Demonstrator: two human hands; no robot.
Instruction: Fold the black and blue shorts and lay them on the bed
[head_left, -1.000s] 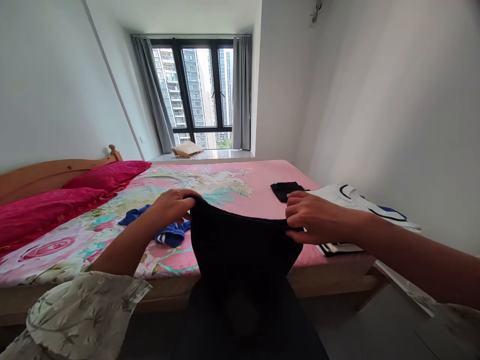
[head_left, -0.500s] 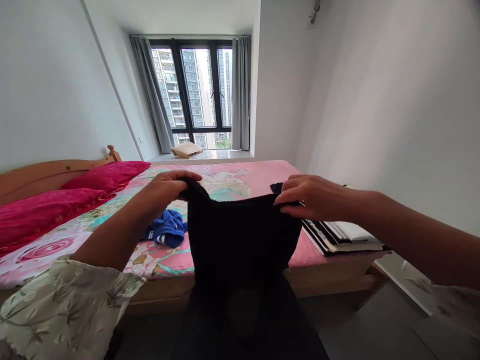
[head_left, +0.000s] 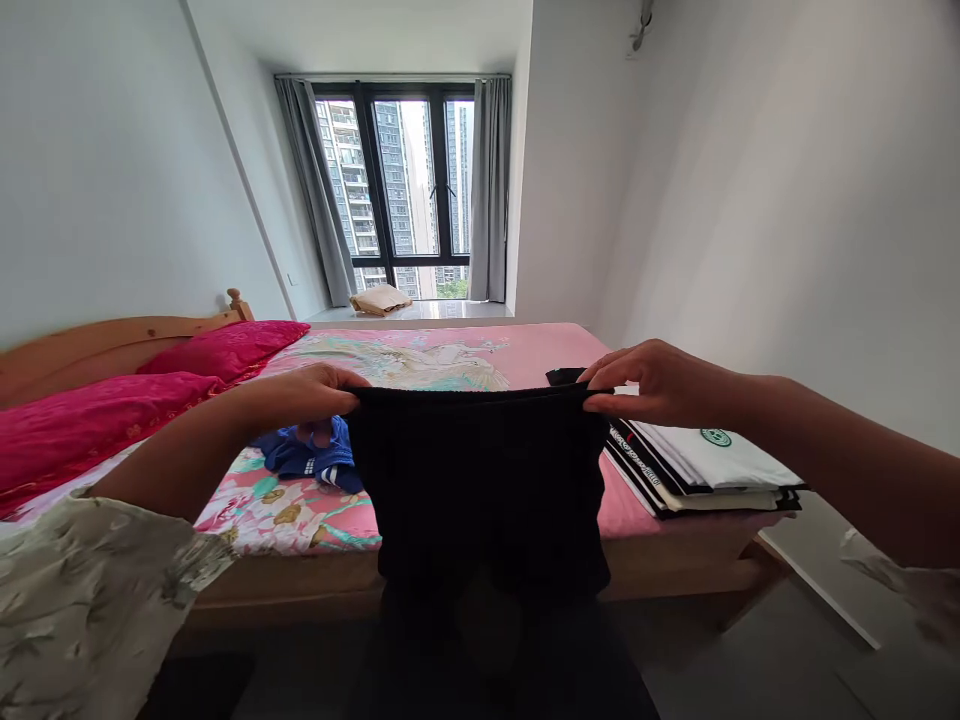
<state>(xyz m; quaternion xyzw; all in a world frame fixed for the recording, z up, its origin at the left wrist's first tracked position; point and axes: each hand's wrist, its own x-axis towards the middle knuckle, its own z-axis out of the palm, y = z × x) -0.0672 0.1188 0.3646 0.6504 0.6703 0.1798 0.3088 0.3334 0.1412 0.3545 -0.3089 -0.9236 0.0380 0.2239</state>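
Note:
A black garment (head_left: 480,480) hangs in front of me, its top edge stretched nearly straight between my two hands; its exact kind is hard to make out in the dark cloth. My left hand (head_left: 311,395) pinches the top left corner. At the top right corner, my right hand (head_left: 641,382) grips the edge between thumb and fingers. Behind my left hand a crumpled blue garment (head_left: 319,455) with white stripes lies on the bed. A pile of folded clothes (head_left: 705,465), white on top with a green round print, rests by my right forearm.
The bed (head_left: 300,530) has a pink flowered sheet and stands across the view. Dark red pillows (head_left: 232,345) lie against the wooden headboard (head_left: 112,345). A beige folded cloth (head_left: 381,299) sits on the windowsill. A small black item (head_left: 564,376) lies behind my right hand.
My hands have moved apart, pulling the garment's top edge from sagging to nearly straight. My left hand has shifted left, now in front of part of the blue garment.

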